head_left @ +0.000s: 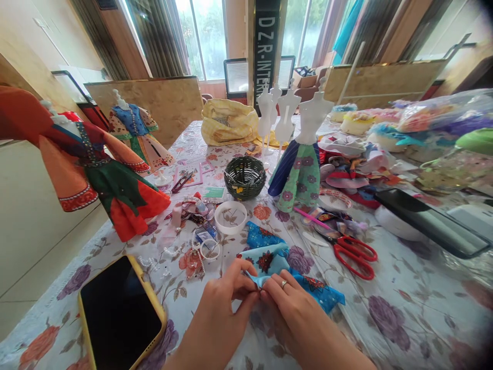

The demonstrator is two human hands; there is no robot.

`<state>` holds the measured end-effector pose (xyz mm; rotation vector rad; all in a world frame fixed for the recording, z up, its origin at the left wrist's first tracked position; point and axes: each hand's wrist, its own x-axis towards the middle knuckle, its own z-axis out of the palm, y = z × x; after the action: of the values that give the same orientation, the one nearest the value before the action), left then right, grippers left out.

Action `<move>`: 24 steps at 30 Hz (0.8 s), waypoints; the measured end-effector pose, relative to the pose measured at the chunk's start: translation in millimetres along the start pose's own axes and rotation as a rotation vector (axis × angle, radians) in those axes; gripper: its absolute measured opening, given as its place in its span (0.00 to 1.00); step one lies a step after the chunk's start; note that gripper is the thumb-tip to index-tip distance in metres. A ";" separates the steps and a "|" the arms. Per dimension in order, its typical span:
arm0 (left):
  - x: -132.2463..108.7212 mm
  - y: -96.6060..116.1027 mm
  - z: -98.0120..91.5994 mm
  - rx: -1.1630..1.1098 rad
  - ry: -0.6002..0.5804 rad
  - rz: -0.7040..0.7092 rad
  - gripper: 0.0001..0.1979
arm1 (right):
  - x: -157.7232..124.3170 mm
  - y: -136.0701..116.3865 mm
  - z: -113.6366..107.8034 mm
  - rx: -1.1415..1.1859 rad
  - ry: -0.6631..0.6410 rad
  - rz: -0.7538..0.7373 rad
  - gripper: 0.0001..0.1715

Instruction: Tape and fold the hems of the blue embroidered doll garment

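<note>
Blue patterned fabric [267, 252] lies crumpled in front of me, with darker blue parts at its upper left and lower right and red flower motifs. My left hand [231, 295] pinches its near edge between thumb and fingers. Close against it, my right hand [288, 298], with a ring on one finger, grips the same edge. The fingertips of both hands nearly meet, and anything small between them is hidden. Red-handled scissors [356, 255] rest to the right of the fabric. A white round dish [230, 218] stands just beyond it.
A yellow-cased phone [121, 313] lies at the near left. Dressed mannequins [115, 180] stand at the left, with a skirted mannequin [304, 169] beyond the fabric. Behind the dish is a dark woven basket [245, 178]. Fabric pieces [350, 174] and another phone [431, 218] are at the right.
</note>
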<state>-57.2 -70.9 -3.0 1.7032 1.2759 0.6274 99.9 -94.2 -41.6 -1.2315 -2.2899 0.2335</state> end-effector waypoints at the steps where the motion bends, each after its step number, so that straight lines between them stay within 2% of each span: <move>1: 0.1 0.1 0.0 0.005 0.003 0.004 0.11 | -0.6 0.2 0.3 0.017 0.001 0.014 0.14; 7: -0.1 0.3 -0.5 -0.006 -0.002 0.023 0.11 | -0.6 0.2 -1.9 0.086 -0.014 0.038 0.15; 13: -1.8 1.9 0.0 -0.005 0.001 0.002 0.10 | 0.8 0.4 -1.6 0.031 -0.061 0.030 0.15; 18: -2.8 3.8 2.1 -0.019 0.019 0.000 0.10 | 0.7 0.7 1.2 0.002 -0.032 0.012 0.18; 24: -4.8 7.9 4.1 0.021 0.048 0.026 0.09 | 1.3 -3.1 -1.0 -0.017 -0.096 0.002 0.20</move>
<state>-51.7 -77.3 2.5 1.7336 1.3005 0.6757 97.6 -95.0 -39.1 -1.2561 -2.3767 0.2794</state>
